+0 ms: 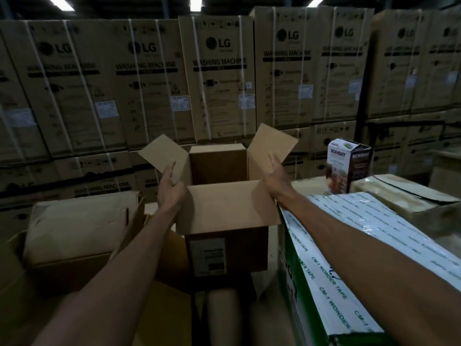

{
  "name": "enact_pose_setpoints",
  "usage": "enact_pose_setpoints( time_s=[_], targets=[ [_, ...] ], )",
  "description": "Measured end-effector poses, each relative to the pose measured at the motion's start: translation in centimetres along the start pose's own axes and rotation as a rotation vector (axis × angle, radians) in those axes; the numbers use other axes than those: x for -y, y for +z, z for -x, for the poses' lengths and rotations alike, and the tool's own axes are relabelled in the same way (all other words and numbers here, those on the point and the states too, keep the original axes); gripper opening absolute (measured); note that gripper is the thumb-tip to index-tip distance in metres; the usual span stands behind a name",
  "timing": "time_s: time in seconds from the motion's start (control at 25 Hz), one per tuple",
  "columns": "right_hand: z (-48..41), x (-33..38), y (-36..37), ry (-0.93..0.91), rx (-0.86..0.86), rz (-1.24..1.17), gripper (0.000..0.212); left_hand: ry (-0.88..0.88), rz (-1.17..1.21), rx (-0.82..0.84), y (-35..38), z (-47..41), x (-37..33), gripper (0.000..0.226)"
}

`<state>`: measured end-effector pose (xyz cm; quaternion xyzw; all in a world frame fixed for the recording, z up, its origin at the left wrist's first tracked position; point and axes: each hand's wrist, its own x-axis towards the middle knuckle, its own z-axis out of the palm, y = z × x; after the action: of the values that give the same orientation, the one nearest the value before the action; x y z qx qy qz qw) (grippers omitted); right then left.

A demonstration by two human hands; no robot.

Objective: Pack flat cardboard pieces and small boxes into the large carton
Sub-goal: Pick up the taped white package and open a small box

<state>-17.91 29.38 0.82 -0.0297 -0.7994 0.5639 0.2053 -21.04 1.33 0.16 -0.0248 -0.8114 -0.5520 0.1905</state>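
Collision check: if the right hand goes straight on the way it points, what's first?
The right flap of the carton: the right hand lies on it, fingers pointing up and away. Past the flap's edge, probably the stacked LG boxes, though depth is unclear.

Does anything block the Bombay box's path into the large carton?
Nothing visible. The left hand and right hand spread the flaps of the large carton, leaving its mouth open; the Bombay box stands to its right.
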Motion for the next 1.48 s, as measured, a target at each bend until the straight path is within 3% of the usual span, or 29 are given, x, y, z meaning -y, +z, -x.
enact_pose_setpoints(
  time_s=[0.08, 0.16, 0.28, 0.36, 0.48, 0.6, 0.68, 0.84, 0.96, 1.16, 1.32, 1.48],
  targets=[
    [-0.6, -2.4, 0.6, 0.033, 0.045, 0.101, 0.077, -0.026, -0.035, 0.035, 1.1, 0.6, 1.8, 0.071],
    [-1.2, -4.1, 0.8, 0.03, -0.021, 0.161, 0.077, -0.057, -0.103, -0.017, 1.9, 0.7, 2.6, 0.07],
    [-2.4, -3.9, 0.2, -0.026, -0.361, 0.169, 0.076, -0.027, -0.191, -0.366, 1.8, -0.9, 1.1, 0.064],
    [-3.2, -3.3, 0.1, -0.047, -0.506, 0.164, 0.082, 0.035, -0.226, -0.471, 1.1, -2.5, -0.8, 0.063],
    [-4.2, -2.6, 0.5, 0.004, -0.545, 0.122, 0.079, 0.079, -0.292, -0.454, 1.0, -3.5, -1.6, 0.066],
    [-4.9, -3.3, -0.6, 0.197, -0.579, 0.051, 0.058, -0.107, -0.162, -0.503, -0.3, -4.3, -0.1, 0.051],
    [-4.7, -4.6, -1.8, 0.291, -0.532, 0.122, 0.047, -0.216, -0.186, -0.431, -1.6, -4.6, 1.2, 0.045],
    [-3.4, -6.3, -2.6, 0.404, -0.349, 0.365, 0.06, -0.382, -0.422, -0.28, -3.3, -3.3, 3.3, 0.041],
    [-2.6, -5.5, -2.9, 0.376, -0.273, 0.504, 0.065, -0.291, -0.709, -0.164, -3.4, -1.2, 3.7, 0.043],
    [1.1, -3.3, -3.9, 0.333, -0.242, 0.733, 0.089, -0.035, -0.627, -0.003, -1.9, 3.0, 0.7, 0.036],
    [5.4, -2.5, -5.6, 0.371, -0.189, 0.849, 0.079, 0.187, -0.498, 0.028, -0.7, 7.3, -2.5, 0.028],
    [10.6, -1.7, -6.3, 0.324, -0.144, 0.952, 0.049, 0.32, -0.293, -0.098, -2.4, 11.9, -6.2, 0.018]
  ],
)
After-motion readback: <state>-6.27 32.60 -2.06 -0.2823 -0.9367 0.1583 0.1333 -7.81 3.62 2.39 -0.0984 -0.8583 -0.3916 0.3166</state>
